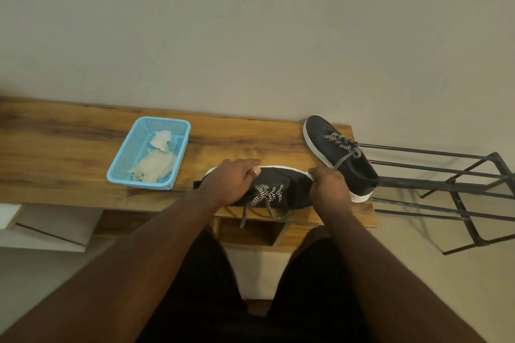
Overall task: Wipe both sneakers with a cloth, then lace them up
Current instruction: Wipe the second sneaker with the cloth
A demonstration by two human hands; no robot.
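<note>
We have the near sneaker [281, 189] tipped on its side at the desk's [69, 153] front edge, toward the right end, laces [267, 195] spilling over the edge. Our left hand [232, 179] lies over its heel end with fingers fairly straight, pressing rather than clasping; our right hand [330, 184] curls round the toe end, gripping it. The second sneaker [338, 153] stands upright at the right back corner. The cloth [153, 168] lies in the blue basket [122, 159], left of us. We judge wiping comes next: keep the toe grip firm, free the left hand for the cloth, and mind the dangling laces.
</note>
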